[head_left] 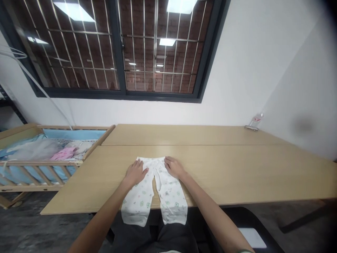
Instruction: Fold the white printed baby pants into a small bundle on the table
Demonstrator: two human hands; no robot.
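A small pair of white baby trousers (pixel 168 196) with a green and grey print lies spread on the wooden table (pixel 231 168). Its waistband points away from me, and both leg ends hang over the near table edge. My left hand (pixel 136 172) rests flat on the upper left side of the trousers, fingers apart. On the upper right corner by the waistband lies my right hand (pixel 173 167), its fingers stretched out over the cloth. Neither hand grips the fabric visibly.
To the left stands a wooden cot (pixel 42 175) with blue lining, holding a pink cloth (pixel 64 153) and other fabrics. A clear bottle (pixel 256 120) stands at the table's far right. A barred window (pixel 160 49) is set in the wall behind.
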